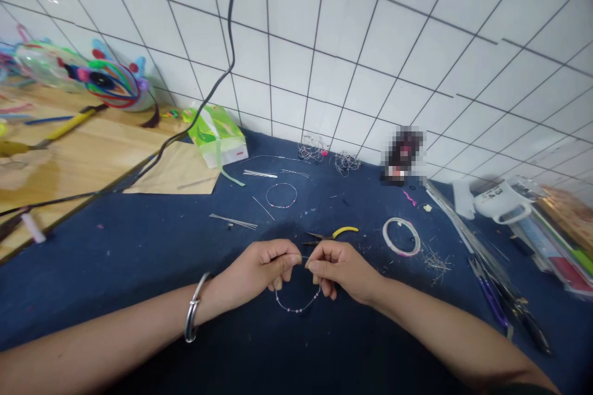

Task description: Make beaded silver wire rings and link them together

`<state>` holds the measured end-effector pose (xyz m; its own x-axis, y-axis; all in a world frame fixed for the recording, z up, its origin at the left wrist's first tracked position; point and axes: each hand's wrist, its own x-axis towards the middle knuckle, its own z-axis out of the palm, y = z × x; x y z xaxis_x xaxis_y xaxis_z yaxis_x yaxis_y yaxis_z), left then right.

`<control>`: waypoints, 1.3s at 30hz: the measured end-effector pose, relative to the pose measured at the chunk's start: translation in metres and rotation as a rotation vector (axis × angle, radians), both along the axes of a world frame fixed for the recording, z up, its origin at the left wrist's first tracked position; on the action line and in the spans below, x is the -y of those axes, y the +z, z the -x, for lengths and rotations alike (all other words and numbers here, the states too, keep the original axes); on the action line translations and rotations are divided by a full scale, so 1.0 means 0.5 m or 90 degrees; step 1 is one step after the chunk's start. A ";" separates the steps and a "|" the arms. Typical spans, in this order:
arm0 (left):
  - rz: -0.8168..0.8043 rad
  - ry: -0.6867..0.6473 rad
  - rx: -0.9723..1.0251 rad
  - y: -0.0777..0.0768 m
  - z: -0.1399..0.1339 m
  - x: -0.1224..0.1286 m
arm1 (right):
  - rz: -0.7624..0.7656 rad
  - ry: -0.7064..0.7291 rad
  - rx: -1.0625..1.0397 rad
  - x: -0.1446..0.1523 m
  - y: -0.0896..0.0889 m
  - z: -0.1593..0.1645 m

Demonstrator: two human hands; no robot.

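A thin beaded wire loop (297, 310) with small pink beads hangs between my two hands. My left hand (271, 264) pinches one end of it between thumb and fingers. Opposite, my right hand (340, 268) pinches the other end, with a short stretch of wire showing between the fingertips. Just beyond my hands lie pliers with a yellow handle (346, 231), partly hidden by my right hand. A second beaded loop (281, 195) rests on the dark blue cloth farther back.
Loose wire pieces (234, 221) lie at left, and a wire coil (401, 237) with clippings (437, 262) at right. Purple-handled pliers (492, 296), a white cup (503, 200), a green tissue pack (215, 133) and tangled wire (347, 162) stand around. A black cable (204, 105) crosses the left side.
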<state>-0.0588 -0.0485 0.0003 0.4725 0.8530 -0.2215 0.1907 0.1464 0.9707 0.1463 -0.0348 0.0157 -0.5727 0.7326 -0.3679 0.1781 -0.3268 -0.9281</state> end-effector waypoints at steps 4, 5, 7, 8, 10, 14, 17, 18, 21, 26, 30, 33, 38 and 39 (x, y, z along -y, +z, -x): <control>0.054 0.014 0.111 0.008 0.006 -0.007 | 0.027 -0.085 -0.036 -0.005 -0.011 0.001; 0.060 0.028 0.134 0.010 0.007 -0.009 | 0.032 -0.109 -0.044 -0.006 -0.013 0.002; 0.072 0.054 0.156 0.011 0.008 -0.011 | 0.029 -0.141 -0.057 -0.008 -0.015 0.004; 0.080 0.068 0.165 0.011 0.009 -0.011 | 0.026 -0.146 -0.058 -0.008 -0.015 0.005; 0.081 0.092 0.177 0.008 0.009 -0.013 | 0.024 -0.139 -0.056 -0.009 -0.015 0.006; 0.076 0.114 0.155 0.004 0.014 -0.014 | 0.025 -0.113 -0.049 -0.007 -0.012 0.004; 0.056 0.109 0.110 0.005 0.019 -0.013 | 0.022 -0.097 -0.034 -0.007 -0.012 0.003; 0.048 0.104 0.094 0.005 0.021 -0.013 | 0.022 -0.091 -0.029 -0.006 -0.012 0.003; 0.029 0.077 0.047 0.003 0.021 -0.013 | 0.016 -0.077 -0.021 -0.005 -0.013 0.005; -0.005 0.058 -0.013 -0.003 0.014 -0.010 | -0.014 -0.057 -0.002 -0.001 -0.011 0.007; -0.021 0.054 -0.027 0.002 0.016 -0.005 | -0.013 -0.048 0.018 0.001 -0.013 0.005; -0.023 0.058 -0.030 0.005 0.020 -0.002 | -0.015 -0.048 0.023 0.002 -0.014 0.004; -0.028 0.059 -0.024 0.004 0.024 0.000 | -0.026 -0.050 0.036 0.005 -0.013 0.004; -0.030 0.059 -0.024 0.004 0.024 0.000 | -0.027 -0.051 0.037 0.005 -0.013 0.004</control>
<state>-0.0709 -0.0484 0.0023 0.3832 0.9027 -0.1956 0.2146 0.1189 0.9694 0.1443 -0.0375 0.0093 -0.4895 0.7911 -0.3668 0.2071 -0.3032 -0.9302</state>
